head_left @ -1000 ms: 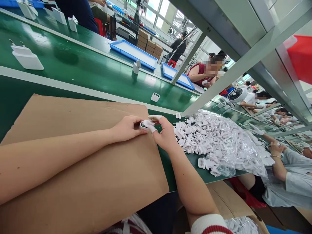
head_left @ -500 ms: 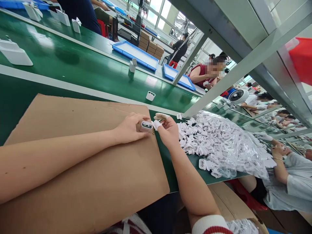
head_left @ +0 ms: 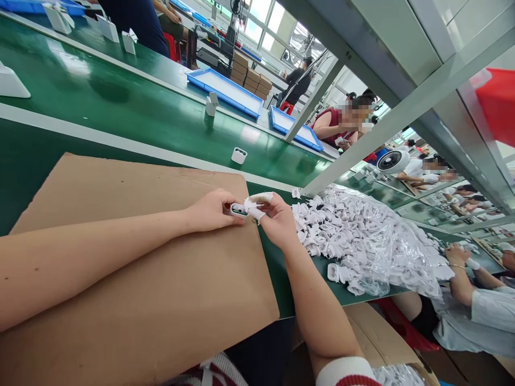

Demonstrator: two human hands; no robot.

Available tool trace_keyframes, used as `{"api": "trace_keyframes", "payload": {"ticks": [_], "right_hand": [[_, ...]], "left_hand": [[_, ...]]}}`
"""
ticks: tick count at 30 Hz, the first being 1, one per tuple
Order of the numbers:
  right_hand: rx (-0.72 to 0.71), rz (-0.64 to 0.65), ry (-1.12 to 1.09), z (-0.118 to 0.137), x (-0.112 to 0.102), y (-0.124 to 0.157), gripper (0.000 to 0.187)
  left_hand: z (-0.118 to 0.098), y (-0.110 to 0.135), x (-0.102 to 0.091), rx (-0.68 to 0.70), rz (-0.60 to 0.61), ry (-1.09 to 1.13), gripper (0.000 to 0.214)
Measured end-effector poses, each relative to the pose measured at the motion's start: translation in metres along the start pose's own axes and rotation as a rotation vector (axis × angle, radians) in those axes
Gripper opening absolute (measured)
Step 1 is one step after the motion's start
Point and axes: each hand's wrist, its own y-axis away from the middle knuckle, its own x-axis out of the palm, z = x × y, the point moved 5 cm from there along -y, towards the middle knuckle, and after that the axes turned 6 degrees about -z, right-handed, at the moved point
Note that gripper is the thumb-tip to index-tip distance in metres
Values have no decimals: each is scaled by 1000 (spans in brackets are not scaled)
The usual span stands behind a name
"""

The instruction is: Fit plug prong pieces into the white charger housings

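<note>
My left hand [head_left: 212, 211] is closed round a small white plastic housing [head_left: 238, 213], above the right edge of a cardboard sheet. The housing's open end faces me, with something green and dark inside. White finger covers are on the thumb and forefinger of my right hand [head_left: 278, 220]. Those fingertips pinch a small white plastic part [head_left: 251, 203] right at the housing's open end; whether the two touch I cannot tell. Right of that hand lies a big heap of similar white plastic parts [head_left: 322, 228], partly under clear plastic film [head_left: 386, 241].
The cardboard sheet [head_left: 161, 300] lies under my left arm. Beyond it runs a green conveyor belt [head_left: 132, 107] carrying white housings, one [head_left: 238, 155] close by. Blue trays [head_left: 225, 91] stand across the belt. A metal post [head_left: 333, 155] rises behind the heap. A co-worker [head_left: 478, 305] sits at right.
My right fingertips have brought the white part up to the housing's open end. My left hand has shifted slightly, keeping its hold. The housings on the belt have moved left.
</note>
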Motion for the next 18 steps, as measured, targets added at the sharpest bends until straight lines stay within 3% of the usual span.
{"api": "trace_keyframes", "payload": {"ticks": [4,9,15,18], "right_hand": [[-247,8,352,17,4,7,17],[-370,109,650,20,20,8,20],[-379,94,698,21,20,7,28],[-391,105,701,20,20,8,21]], "left_hand": [[-3,0,5,76,37,13,30],[2,-3,11,170,15,-28,33],[3,-4,12,135,26,-18,34],[3,-4,12,133,19,-20,34]]}}
